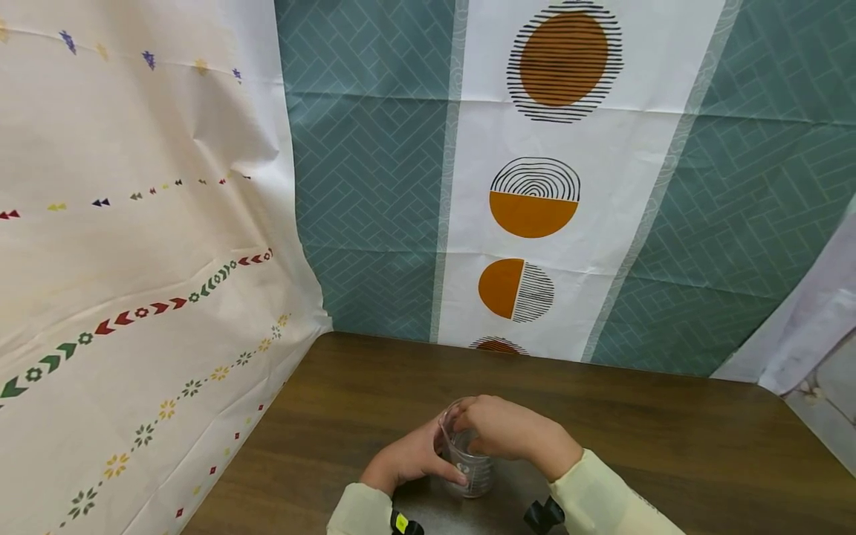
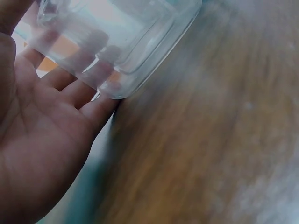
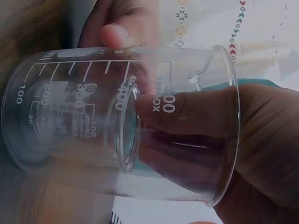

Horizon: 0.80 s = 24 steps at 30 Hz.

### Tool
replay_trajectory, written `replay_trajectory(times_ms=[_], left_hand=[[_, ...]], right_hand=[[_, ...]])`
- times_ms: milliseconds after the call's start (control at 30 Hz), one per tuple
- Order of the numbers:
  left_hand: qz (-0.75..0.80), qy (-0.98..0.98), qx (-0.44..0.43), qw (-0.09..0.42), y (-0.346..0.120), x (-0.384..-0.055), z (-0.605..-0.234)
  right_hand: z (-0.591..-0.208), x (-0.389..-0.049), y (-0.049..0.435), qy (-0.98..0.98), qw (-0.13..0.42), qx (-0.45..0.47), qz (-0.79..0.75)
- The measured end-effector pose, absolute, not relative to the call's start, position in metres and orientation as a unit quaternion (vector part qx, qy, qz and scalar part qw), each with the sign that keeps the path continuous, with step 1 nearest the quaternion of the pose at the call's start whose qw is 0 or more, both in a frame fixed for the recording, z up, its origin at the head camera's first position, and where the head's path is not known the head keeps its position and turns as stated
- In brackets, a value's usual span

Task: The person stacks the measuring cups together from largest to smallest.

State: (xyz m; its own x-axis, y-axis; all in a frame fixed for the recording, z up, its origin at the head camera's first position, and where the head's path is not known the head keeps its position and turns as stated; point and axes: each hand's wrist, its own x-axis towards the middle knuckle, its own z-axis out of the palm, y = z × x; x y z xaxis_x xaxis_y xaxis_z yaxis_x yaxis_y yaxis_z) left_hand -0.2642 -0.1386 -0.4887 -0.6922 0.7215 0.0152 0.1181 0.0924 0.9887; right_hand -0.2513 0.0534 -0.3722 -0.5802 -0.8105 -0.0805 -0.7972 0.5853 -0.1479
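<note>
A large clear glass beaker (image 1: 476, 479) with white graduation marks stands low over the table in the head view. My left hand (image 1: 417, 453) grips it from the side, thumb in front and fingers spread behind the glass. In the left wrist view those fingers show through the beaker wall (image 2: 140, 60). My right hand (image 1: 508, 427) reaches down through the mouth. Seen from the right wrist, a smaller graduated beaker (image 3: 88, 135) sits nested inside the large one. My right thumb and fingers pinch at its rim, inside the large beaker.
The brown wooden table (image 1: 669, 446) spreads around both hands. A patterned cream cloth (image 1: 167, 297) hangs along the left side. Behind the table hangs a teal and white curtain (image 1: 374, 186) with orange circles. A pale cloth (image 1: 802, 327) borders the right edge.
</note>
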Motion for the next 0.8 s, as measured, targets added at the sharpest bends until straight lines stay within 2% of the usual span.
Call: replay_trajectory(times_ms=[200,500,667,800], left_hand=[[0.603,0.696,0.296,0.251,-0.139,-0.264,-0.487],[0.595,0.698,0.312,0.248,-0.148,-0.266,-0.483],[0.589,0.707,0.308,0.241,-0.16,-0.267,-0.476],[0.587,0.708,0.32,0.227,-0.172,-0.269,-0.469]], right_hand=[[-0.374,-0.25,0.056,0.886,0.052,-0.457,-0.055],[-0.378,-0.25,0.058,0.872,-0.015,-0.487,-0.049],[-0.379,-0.25,0.06,0.859,-0.064,-0.502,-0.077],[-0.378,-0.251,0.062,0.841,-0.13,-0.515,-0.105]])
